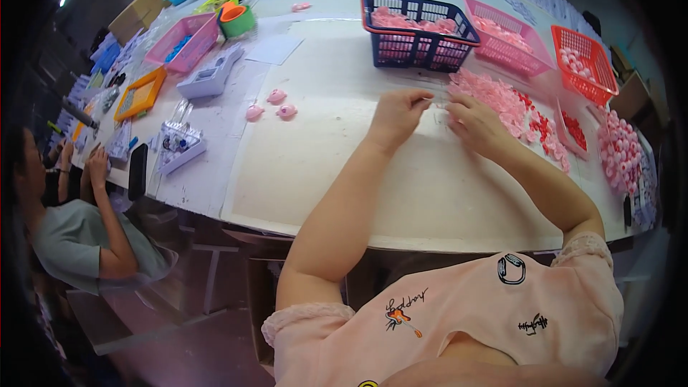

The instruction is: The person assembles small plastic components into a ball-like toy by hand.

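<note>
Over the white board (308, 186), both hands are close together with a small gap between their fingertips. My left hand (398, 119) is closed in a pinch; a tiny pale bit shows at its fingertips, too small to name. Curled fingers close my right hand (481, 126) at the left edge of the pile of flat pink pieces (494, 104); what they hold, if anything, is hidden. Small red pieces (541, 127) lie along that pile's right side. To the left on the table sit three round pink pieces (277, 97), apart from my hands.
Behind my hands stands a dark blue basket (416, 54) of pink parts, beside a pink basket (534, 61) and a red basket (602, 86). A bag of pink balls (620, 150) is at far right. Another person (86, 236) works at the left edge, near a black phone (138, 172).
</note>
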Motion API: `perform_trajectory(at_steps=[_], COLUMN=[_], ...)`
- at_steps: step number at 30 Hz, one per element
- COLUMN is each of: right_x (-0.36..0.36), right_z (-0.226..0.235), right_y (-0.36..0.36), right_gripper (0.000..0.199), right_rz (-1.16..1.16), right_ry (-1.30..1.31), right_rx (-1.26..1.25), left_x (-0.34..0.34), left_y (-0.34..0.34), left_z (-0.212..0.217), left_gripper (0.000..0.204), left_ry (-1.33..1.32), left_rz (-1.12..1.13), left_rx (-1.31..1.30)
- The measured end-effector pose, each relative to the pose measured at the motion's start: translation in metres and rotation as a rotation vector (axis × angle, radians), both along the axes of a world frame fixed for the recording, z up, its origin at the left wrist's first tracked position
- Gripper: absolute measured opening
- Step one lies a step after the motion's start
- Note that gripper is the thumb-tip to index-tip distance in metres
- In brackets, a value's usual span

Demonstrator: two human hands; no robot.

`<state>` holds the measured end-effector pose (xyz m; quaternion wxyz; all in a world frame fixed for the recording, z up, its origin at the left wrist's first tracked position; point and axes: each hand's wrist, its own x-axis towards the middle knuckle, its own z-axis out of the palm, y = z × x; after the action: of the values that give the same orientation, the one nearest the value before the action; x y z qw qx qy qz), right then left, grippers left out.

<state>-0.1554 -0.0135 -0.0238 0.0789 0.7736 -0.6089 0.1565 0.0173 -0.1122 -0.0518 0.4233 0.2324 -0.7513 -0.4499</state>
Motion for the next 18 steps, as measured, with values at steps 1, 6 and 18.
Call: perform_trajectory(at_steps=[1,6,18], right_x=[-0.001,-0.009,-0.003], right_z=[0.000,-0.004,0.006], right_y=[0.000,0.000,-0.016], right_gripper=[0.020,0.025,0.034], right_rz=[0.014,-0.066,-0.259], right_ry=[0.012,-0.093,0.039], right_rx=[0.000,0.081,0.258], left_x=[0.001,0.004,0.013], left_y=[0.000,0.003,-0.002], left_z=[0.000,0.006,0.010], left_gripper=[0.017,0.016,0.015], left_ry=[-0.002,0.050,-0.031], left_rz=[0.010,0.039,0.086], left_rx=[-0.020,-0.174,-0.242])
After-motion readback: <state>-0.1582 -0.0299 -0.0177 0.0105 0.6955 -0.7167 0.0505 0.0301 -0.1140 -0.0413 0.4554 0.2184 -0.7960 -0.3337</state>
